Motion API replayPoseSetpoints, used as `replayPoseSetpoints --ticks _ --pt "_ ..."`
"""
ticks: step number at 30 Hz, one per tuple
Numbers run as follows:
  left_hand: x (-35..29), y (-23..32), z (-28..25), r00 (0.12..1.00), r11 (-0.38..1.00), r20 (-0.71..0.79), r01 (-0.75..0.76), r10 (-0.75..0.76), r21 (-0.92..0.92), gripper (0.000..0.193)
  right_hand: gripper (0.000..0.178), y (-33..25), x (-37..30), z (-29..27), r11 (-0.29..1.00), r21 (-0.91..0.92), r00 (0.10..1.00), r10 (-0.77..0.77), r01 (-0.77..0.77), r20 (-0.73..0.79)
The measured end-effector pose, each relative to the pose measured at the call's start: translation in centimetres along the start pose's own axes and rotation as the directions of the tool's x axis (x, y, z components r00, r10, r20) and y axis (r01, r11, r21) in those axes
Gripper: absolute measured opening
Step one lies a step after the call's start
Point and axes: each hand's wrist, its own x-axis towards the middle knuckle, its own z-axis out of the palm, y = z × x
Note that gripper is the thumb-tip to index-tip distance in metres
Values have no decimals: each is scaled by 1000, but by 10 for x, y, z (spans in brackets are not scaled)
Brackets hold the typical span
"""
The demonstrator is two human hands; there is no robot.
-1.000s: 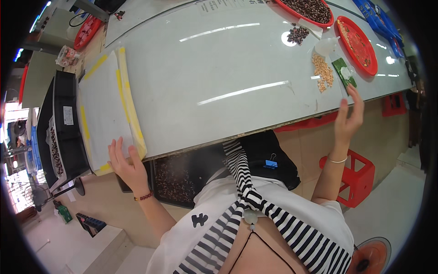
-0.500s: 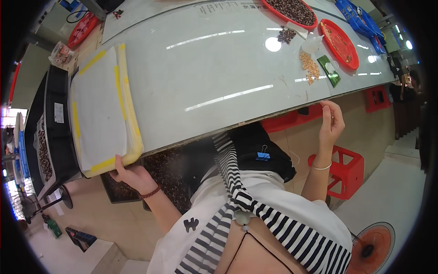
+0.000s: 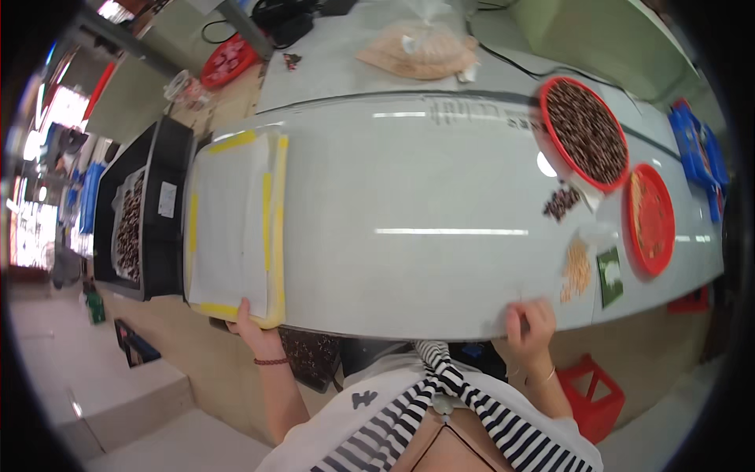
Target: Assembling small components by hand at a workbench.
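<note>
A stack of white sheets or thin boards with yellow-taped edges (image 3: 232, 228) lies at the left of the tabletop. My left hand (image 3: 255, 329) grips its near edge, thumb on top and fingers partly hidden beneath. At the table's near edge, right of the middle, my right hand (image 3: 532, 324) is curled, fingers drawn in to the thumb; blur hides whatever may be in it. Just beyond this hand are a scattered pile of small tan pieces (image 3: 579, 267) and a green packet (image 3: 609, 277). A small heap of dark brown beads or seeds (image 3: 561, 203) lies farther back.
A red basin of dark beads or seeds (image 3: 588, 134) and a red tray (image 3: 652, 220) stand at the right. A black bin (image 3: 165, 220) adjoins the stack. At the back sits a bag of tan material (image 3: 421, 51). A red stool (image 3: 594, 397) stands below.
My view has shifted, bringing the back of the table into sight. My right hand has moved left along the near edge and curled. My left hand stays at the stack's near edge.
</note>
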Motion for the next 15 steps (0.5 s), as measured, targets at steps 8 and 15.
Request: replayPoseSetpoints --ticks 8,15 --pt "21 -8 -31 995 997 73 73 -73 10 54 7 7 10 -18 982 184 976 -80 42 201" --pt "-114 30 -68 909 913 -219 388 -355 129 79 13 20 29 -41 822 418 810 86 -387 580"
